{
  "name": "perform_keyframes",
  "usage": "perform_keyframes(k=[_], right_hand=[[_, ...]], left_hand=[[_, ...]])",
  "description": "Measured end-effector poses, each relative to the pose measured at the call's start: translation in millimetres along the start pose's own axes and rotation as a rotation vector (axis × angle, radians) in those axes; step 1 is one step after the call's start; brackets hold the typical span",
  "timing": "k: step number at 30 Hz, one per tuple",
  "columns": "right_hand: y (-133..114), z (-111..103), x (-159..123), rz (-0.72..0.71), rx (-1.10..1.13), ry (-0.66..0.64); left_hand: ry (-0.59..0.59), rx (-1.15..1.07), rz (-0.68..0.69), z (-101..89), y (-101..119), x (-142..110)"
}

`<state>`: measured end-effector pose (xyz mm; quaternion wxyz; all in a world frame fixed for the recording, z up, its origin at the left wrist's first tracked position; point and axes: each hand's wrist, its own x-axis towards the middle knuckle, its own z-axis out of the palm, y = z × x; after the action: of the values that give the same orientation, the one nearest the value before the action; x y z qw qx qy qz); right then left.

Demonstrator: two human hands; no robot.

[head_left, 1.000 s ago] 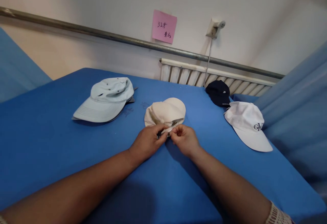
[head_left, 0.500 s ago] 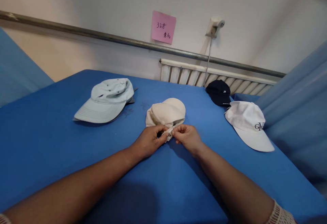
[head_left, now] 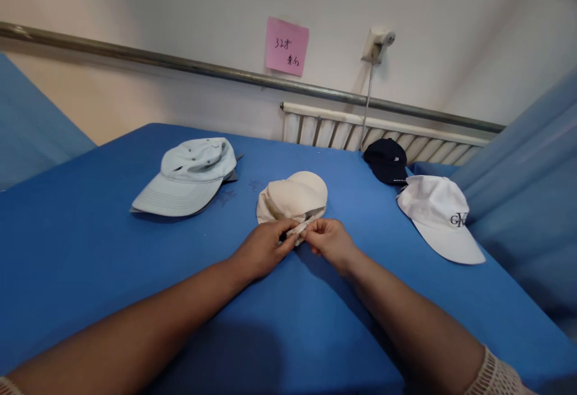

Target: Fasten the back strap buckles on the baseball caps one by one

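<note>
A beige baseball cap (head_left: 293, 196) lies on the blue table (head_left: 216, 311), its brim pointing away from me and its back strap towards me. My left hand (head_left: 265, 246) pinches the strap between thumb and fingers from the left. From the right, my right hand (head_left: 329, 240) pinches the same strap close to the left fingertips. The fingers cover most of the strap and its fastening, so its exact state is hidden.
A pale blue cap (head_left: 189, 172) rests on a darker one at the left. A black cap (head_left: 385, 160) and a white cap (head_left: 437, 214) lie at the right. Behind are a radiator (head_left: 333, 133), a metal rail (head_left: 202, 67) and a pink note (head_left: 287, 46); a blue curtain (head_left: 532, 190) hangs at the right.
Both hands stay on the strap; the fingers shift only slightly, and the right fingertips now cover more of the fastening. The caps have not moved on the table.
</note>
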<state>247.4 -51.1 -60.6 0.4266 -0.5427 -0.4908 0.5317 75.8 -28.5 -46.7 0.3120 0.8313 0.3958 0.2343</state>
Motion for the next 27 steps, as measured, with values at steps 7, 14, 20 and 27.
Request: perform_keyframes(k=[7, 14, 20, 27], right_hand=[[-4, -11, 1, 0.255, 0.382, -0.147], [7, -4, 5, 0.005, 0.087, -0.094], [16, 2, 1, -0.361, -0.346, 0.089], [-6, -18, -11, -0.751, -0.902, -0.004]], left_hand=[[-0.05, 0.082, 0.058, -2.4, -2, 3], [-0.028, -0.033, -0.022, -2.5, -7, 2], [-0.003, -0.112, -0.039, -2.1, -6, 0], [0.099, -0.208, -0.08, -2.7, -3, 0]])
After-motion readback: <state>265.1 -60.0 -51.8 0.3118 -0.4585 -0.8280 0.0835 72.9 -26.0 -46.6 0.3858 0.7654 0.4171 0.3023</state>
